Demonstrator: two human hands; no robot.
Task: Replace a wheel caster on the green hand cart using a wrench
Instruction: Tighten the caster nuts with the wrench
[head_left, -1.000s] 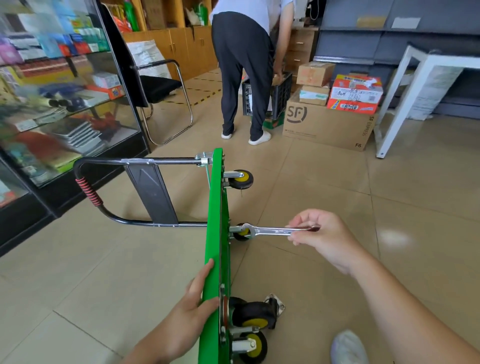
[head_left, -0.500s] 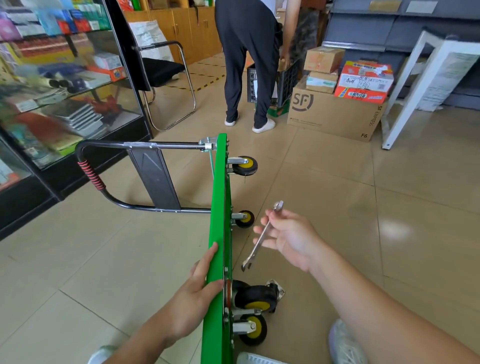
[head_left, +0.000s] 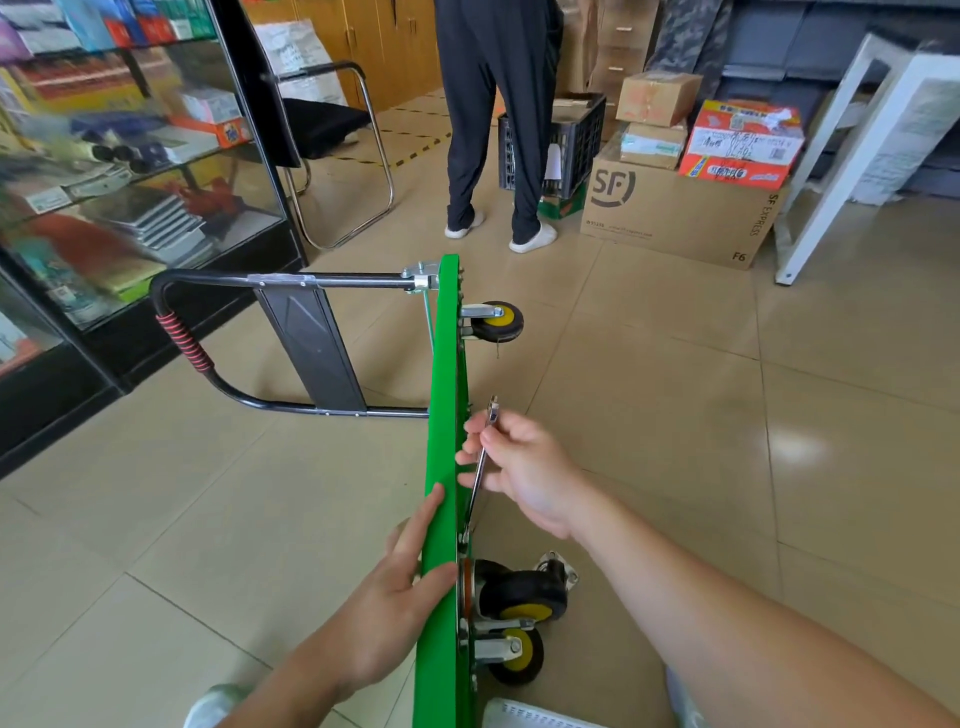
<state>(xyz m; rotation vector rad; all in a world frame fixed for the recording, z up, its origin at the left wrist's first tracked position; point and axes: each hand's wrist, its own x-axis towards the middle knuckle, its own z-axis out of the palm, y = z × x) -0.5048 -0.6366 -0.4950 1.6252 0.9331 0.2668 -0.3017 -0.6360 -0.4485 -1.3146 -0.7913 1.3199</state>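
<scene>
The green hand cart (head_left: 445, 395) stands on its long edge on the tiled floor, its black handle (head_left: 208, 364) lying out to the left and its wheels facing right. My left hand (head_left: 395, 587) grips the deck's upper edge, thumb on the wheel side. My right hand (head_left: 524, 467) holds a silver wrench (head_left: 480, 467) by its shaft, pointing steeply down, its lower end against the cart's underside above the near wheels. A loose black and yellow caster (head_left: 524, 592) lies by the near mounted caster (head_left: 511, 652). A far caster (head_left: 496, 321) sticks out at the handle end.
A person in dark trousers (head_left: 493, 119) stands at the back beside a black crate (head_left: 566, 140) and cardboard boxes (head_left: 675, 208). A glass display cabinet (head_left: 119, 171) lines the left, with a chair (head_left: 332, 130) behind it. A white table leg (head_left: 831, 176) stands at the right.
My right hand took the wrench off the far lower caster, swung it from level to steeply downward, and brought it in against the cart's underside near the front wheels. My left hand kept its hold.
</scene>
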